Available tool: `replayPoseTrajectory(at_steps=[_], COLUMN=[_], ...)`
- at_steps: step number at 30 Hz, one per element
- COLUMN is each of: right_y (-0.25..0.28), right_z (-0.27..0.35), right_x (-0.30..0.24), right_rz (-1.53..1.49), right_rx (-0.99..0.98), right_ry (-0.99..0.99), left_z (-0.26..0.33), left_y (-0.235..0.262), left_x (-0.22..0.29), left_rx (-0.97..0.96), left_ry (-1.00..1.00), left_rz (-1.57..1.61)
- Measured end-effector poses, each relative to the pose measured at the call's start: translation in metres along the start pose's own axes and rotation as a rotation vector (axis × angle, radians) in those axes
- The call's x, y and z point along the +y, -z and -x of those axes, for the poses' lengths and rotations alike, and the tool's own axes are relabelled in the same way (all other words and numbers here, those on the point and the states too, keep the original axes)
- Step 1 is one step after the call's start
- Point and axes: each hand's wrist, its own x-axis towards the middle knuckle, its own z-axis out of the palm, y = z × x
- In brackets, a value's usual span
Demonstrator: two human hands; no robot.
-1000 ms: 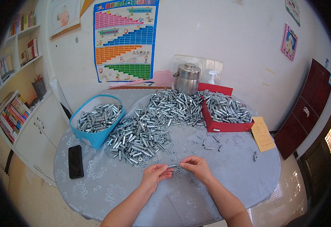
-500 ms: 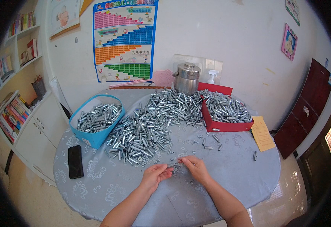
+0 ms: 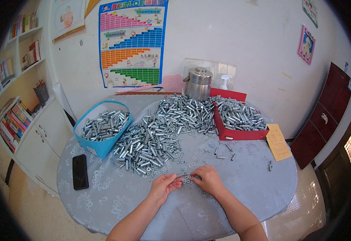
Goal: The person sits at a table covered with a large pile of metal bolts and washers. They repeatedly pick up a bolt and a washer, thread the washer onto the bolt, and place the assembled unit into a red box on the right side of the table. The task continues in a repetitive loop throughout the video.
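The right hand had shifted slightly, its fingers curled beside the free end of the slim, silvery cylindrical metal fastener the left hand pinched; whether the right gripped anything I couldn't tell. A steady pinch, end exposed, seemed best. Shiny metal rings lay near, on floral-patterned grey tablecloth.

one left hand, one right hand, one metal cylinder between them, one red box; one blue box, one black phone near the table's left edge; one yellow sheet, two loose cylinders near its right edge; heaped cylinders beyond counting
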Motion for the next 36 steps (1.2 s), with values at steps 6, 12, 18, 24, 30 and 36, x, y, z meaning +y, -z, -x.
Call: replayPoseTrajectory(at_steps=[6,12,18,24,30,36], right_y=[0.001,0.008,0.011,0.012,0.001,0.001], right_z=[-0.002,-0.004,-0.004,0.000,0.002,0.003], right_x=[-0.004,-0.015,-0.023,-0.026,-0.017,-0.007], right_rz=[-0.370,-0.653,-0.564,-0.579,-0.567,-0.685], right_rx=[0.180,0.230,0.231,0.129,0.072,-0.088], right_ry=[-0.132,-0.139,-0.005,-0.165,-0.350,-0.337], left_z=[0.000,0.000,0.001,0.006,0.006,0.005], left_y=[0.001,0.001,-0.002,-0.009,-0.010,-0.009], left_x=[0.007,0.003,0.001,0.003,0.000,0.001], left_rx=[-0.043,-0.026,0.020,0.029,0.023,0.075], left_ry=[-0.051,-0.040,-0.043,-0.086,-0.120,-0.124], left_rz=[0.102,0.036,-0.007,-0.103,-0.127,-0.119])
